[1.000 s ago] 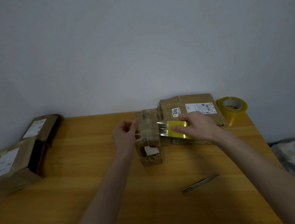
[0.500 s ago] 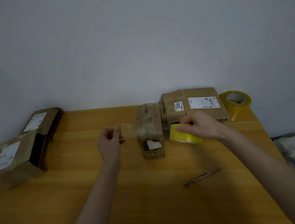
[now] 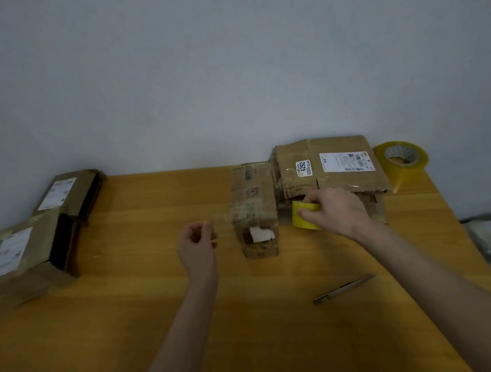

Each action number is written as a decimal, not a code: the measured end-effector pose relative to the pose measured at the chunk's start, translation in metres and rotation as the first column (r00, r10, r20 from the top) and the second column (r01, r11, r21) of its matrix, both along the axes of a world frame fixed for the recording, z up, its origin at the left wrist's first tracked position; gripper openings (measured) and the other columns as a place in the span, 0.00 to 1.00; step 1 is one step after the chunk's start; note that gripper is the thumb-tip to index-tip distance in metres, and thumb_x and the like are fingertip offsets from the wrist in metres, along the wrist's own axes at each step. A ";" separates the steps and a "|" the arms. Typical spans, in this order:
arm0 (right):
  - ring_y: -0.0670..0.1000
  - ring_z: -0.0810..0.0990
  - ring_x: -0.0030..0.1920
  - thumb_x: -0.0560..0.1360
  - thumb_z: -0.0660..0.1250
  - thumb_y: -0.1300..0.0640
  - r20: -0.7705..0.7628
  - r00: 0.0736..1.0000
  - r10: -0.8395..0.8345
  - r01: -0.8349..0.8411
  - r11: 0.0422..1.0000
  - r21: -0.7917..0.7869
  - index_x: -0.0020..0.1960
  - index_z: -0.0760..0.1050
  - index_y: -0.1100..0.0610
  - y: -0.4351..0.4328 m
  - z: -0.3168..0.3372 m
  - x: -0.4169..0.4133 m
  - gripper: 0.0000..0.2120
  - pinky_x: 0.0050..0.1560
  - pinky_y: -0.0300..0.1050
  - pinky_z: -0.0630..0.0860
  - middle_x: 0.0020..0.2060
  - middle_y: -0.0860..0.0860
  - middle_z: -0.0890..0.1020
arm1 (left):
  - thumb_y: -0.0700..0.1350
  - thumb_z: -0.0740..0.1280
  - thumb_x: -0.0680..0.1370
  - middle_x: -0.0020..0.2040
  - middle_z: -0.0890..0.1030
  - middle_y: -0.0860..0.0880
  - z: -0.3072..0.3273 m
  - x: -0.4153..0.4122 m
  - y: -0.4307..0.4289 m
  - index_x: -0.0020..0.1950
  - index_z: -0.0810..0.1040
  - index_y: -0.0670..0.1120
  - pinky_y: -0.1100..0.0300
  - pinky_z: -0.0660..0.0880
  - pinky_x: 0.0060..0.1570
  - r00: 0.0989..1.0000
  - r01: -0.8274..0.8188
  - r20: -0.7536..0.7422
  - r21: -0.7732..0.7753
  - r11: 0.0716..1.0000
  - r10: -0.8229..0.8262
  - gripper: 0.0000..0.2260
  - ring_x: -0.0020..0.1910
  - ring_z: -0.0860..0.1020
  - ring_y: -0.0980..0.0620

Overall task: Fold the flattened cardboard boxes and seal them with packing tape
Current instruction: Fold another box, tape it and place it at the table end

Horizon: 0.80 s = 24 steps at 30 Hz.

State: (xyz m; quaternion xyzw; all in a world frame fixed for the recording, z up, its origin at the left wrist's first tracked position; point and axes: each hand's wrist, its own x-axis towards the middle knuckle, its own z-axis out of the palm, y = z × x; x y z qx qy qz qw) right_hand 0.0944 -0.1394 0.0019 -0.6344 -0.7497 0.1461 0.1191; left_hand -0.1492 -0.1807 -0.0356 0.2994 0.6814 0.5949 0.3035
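Both bare forearms are stretched forward from the lower edge of the view. The left hand (image 3: 197, 243) is seen from the back, fingers curled, with thumb and forefinger pinched on the end of a faint clear strip of tape (image 3: 222, 219). The right hand (image 3: 334, 210) is turned palm down, its fingers and thumb curled round a yellow roll of packing tape (image 3: 302, 222).

table (image 3: 148, 307): smooth wood | box (image 3: 254, 203): matt cardboard | tape roll (image 3: 302, 216): glossy plastic
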 end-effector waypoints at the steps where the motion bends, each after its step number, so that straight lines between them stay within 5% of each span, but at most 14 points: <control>1: 0.53 0.80 0.48 0.76 0.63 0.42 -0.001 1.000 -0.001 0.001 1.000 -0.004 0.55 0.78 0.48 0.002 -0.003 -0.001 0.14 0.43 0.45 0.76 0.48 0.51 0.82 | 0.43 0.66 0.79 0.37 0.77 0.47 -0.003 0.000 0.003 0.45 0.77 0.41 0.59 0.77 0.37 1.000 -0.004 0.001 -0.008 1.000 0.004 0.06 0.37 0.77 0.52; 14: 0.53 0.79 0.49 0.79 0.61 0.44 -0.040 0.998 -0.051 0.046 0.993 -0.109 0.58 0.77 0.50 0.028 -0.038 -0.026 0.14 0.42 0.43 0.72 0.48 0.51 0.82 | 0.41 0.64 0.80 0.41 0.79 0.46 -0.036 0.009 0.048 0.43 0.76 0.47 0.63 0.79 0.38 0.982 0.184 0.056 -0.124 0.975 -0.178 0.06 0.43 0.80 0.48; 17: 0.53 0.80 0.48 0.78 0.61 0.43 -0.066 0.996 -0.061 0.053 0.992 -0.113 0.56 0.77 0.50 0.031 -0.042 -0.028 0.14 0.44 0.45 0.75 0.46 0.51 0.82 | 0.43 0.63 0.80 0.50 0.79 0.44 -0.039 0.010 0.053 0.53 0.77 0.44 0.63 0.79 0.39 0.976 0.220 0.040 -0.140 0.965 -0.216 0.05 0.47 0.81 0.46; 20: 0.53 0.80 0.48 0.78 0.61 0.43 -0.063 0.996 -0.069 0.062 0.993 -0.098 0.57 0.77 0.50 0.031 -0.043 -0.030 0.15 0.45 0.46 0.77 0.46 0.51 0.83 | 0.42 0.64 0.80 0.63 0.71 0.44 -0.044 0.005 0.061 0.75 0.63 0.47 0.53 0.80 0.51 0.959 0.282 0.073 -0.278 0.918 -0.272 0.24 0.55 0.78 0.45; 22: 0.53 0.80 0.48 0.78 0.61 0.42 -0.067 0.995 -0.069 0.063 0.994 -0.092 0.57 0.77 0.50 0.031 -0.043 -0.031 0.16 0.43 0.45 0.75 0.46 0.51 0.82 | 0.39 0.65 0.79 0.67 0.69 0.43 -0.041 0.004 0.059 0.77 0.59 0.48 0.51 0.77 0.57 0.961 0.236 -0.061 -0.334 0.913 -0.271 0.28 0.56 0.75 0.48; 24: 0.52 0.80 0.48 0.78 0.60 0.41 -0.082 0.995 -0.058 0.050 0.994 -0.101 0.57 0.78 0.50 0.029 -0.044 -0.032 0.16 0.42 0.44 0.74 0.46 0.50 0.82 | 0.37 0.63 0.79 0.62 0.71 0.45 -0.027 0.010 0.046 0.72 0.69 0.46 0.55 0.76 0.55 0.899 0.130 -0.398 -0.156 0.979 -0.183 0.21 0.53 0.73 0.50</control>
